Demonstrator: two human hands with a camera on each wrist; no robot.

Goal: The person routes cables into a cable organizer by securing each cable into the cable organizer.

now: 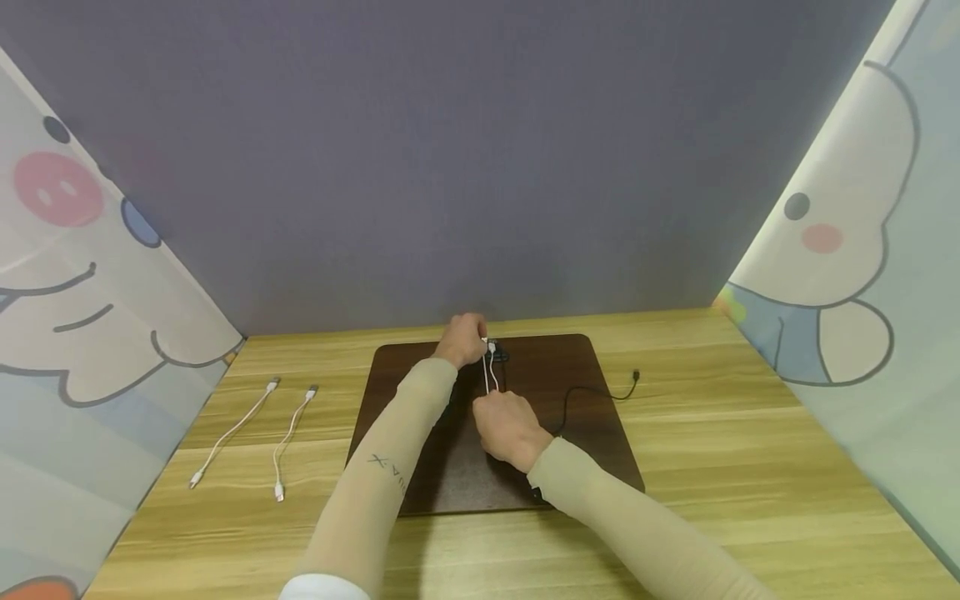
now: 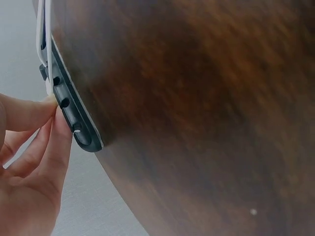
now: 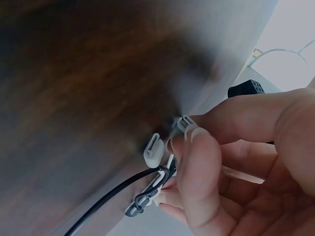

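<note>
Over the dark brown board, my left hand is at the far edge, beside a black cable holder with notches. Its thumb and forefinger pinch a white cable at one notch. A second white cable runs close alongside. Nearer the middle of the board, my right hand pinches a white connector between thumb and fingers. Another white connector points up next to it, close over the board. A black cable passes in front of the holder in the right wrist view.
Two white charging cables, one farther left and one nearer the board, lie on the wooden table. The black cable's plug lies right of the board. A grey partition stands behind, with cartoon-printed panels at both sides.
</note>
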